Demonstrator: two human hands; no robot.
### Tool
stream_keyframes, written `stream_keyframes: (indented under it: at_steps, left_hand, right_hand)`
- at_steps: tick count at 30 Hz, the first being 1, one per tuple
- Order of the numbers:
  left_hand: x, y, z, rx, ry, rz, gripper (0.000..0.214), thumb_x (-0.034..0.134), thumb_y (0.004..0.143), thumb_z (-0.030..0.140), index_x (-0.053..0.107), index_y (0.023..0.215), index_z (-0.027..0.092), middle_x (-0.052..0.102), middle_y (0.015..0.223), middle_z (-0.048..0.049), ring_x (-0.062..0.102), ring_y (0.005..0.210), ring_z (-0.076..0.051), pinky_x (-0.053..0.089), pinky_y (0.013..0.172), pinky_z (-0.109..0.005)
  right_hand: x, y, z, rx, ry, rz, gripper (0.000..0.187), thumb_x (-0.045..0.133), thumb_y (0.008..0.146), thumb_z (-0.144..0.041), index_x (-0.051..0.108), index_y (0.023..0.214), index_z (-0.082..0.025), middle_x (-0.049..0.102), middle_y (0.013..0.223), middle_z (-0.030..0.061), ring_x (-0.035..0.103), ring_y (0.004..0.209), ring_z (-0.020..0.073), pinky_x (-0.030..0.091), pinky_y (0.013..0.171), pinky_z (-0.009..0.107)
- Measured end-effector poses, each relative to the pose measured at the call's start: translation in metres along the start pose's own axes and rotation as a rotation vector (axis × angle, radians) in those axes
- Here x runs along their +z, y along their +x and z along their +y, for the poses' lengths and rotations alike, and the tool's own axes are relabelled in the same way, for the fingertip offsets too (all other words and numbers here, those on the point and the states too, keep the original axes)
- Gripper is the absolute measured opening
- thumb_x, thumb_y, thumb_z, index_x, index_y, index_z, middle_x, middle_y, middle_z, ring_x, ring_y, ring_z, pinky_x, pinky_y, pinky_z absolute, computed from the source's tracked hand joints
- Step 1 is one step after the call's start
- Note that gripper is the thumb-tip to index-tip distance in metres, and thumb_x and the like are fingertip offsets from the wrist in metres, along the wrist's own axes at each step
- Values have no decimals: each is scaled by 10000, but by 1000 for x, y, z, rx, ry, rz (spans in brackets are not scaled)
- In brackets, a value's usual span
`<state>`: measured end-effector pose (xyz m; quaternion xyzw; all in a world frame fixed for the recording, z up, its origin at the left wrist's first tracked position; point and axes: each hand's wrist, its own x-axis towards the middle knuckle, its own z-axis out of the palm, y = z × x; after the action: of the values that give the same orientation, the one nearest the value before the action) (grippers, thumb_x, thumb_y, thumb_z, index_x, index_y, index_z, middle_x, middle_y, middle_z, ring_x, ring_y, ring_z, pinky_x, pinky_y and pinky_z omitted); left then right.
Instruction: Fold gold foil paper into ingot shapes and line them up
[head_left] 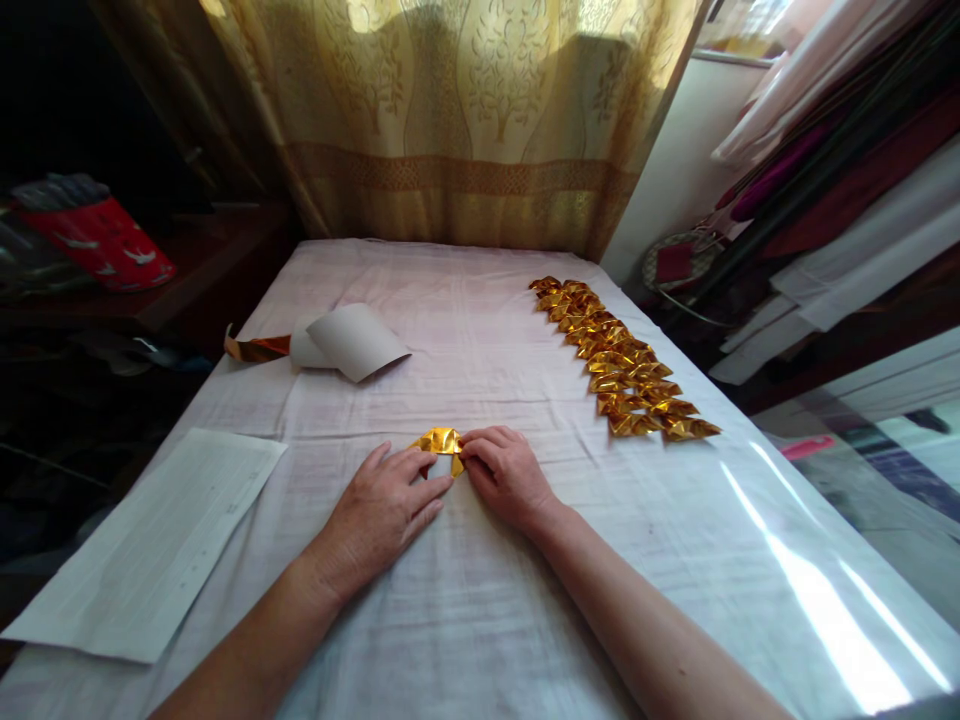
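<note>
Gold foil lay on the white cloth, directly ahead of us, bridging the gap between our two hands. We noted its long axis running crosswise, left to right, with a narrow strip hanging toward us at its right end. Our right hand was at that end, thumb and forefinger apparently pinching the edge. Our left hand met the near left edge, fingers slightly spread; we could not tell whether its thumb gripped from beneath. Neither hand was clearly nearer; both touched the piece.

Containers: we recorded one red cup on the dark cabinet, far left, well apart from both hands. It held a bundle of pale, slender items, too dim to identify. Folded foil shapes lay in rows, beyond our right hand.
</note>
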<state>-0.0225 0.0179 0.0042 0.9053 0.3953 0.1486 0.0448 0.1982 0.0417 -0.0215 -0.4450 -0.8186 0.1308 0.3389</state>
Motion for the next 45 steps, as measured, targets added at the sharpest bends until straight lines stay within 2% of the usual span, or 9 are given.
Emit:
stream_keyframes:
  at_steps: [6,10,14,20,28,35,40,45]
  left_hand:
    - [6,1,-10,-43,-165,111,248,561,927,232,609,1168,204,699,1151,-70,632,1085,-212,471,1011,-414]
    - [4,3,-19,-91,-280,164,189,526,922,206,603,1095,209,699,1133,-58,647,1058,-190,522,950,-367]
    - [3,4,-29,-65,-219,146,136,548,924,242,671,979,220,691,1150,-58,633,1079,-205,502,968,-393]
    - [4,3,-37,-46,-168,146,211,573,933,315,675,1094,225,699,1164,-68,611,1128,-226,447,1021,-439]
    - [-3,7,-27,-49,-108,98,173,556,952,322,681,1029,232,705,1062,-42,617,966,-194,457,923,-385]
    - [2,9,-25,-47,-44,141,226,489,990,353,675,1015,226,702,997,-36,611,918,-183,468,872,-353]
    - [3,9,-24,-42,9,156,228,473,999,330,661,967,205,705,973,-37,608,892,-189,469,859,-356]
    - [1,9,-22,-25,59,170,205,456,1000,269,639,973,181,705,949,-47,614,880,-198,472,865,-361]
  right_hand:
    - [-9,-1,-4,-62,-32,-130,167,684,829,-185,660,985,-239,701,1170,49,621,1061,224,445,940,408]
    - [-11,0,-4,-67,-45,-152,182,712,824,-217,673,998,-251,693,1195,44,619,1074,221,449,929,403]
    - [-10,0,-3,-68,-47,-145,210,727,812,-216,680,1012,-257,701,1179,42,625,1064,217,454,923,403]
    - [-9,0,-4,-57,-36,-142,230,739,793,-201,680,1010,-249,706,1177,42,626,1063,222,453,917,408]
    - [-9,4,-3,-50,-31,-153,306,796,763,-265,684,1047,-258,701,1186,46,623,1055,224,461,930,409]
    - [-9,3,-4,-76,-114,-157,238,780,795,-298,685,1008,-250,702,1190,64,622,1042,250,464,871,416]
    - [-10,1,-4,-99,-91,-146,311,784,790,-348,671,1063,-251,693,1209,75,619,1065,258,459,881,422]
    - [-6,1,-1,-95,-54,-85,119,622,910,-198,678,1005,-242,721,1153,44,641,1020,208,469,883,387]
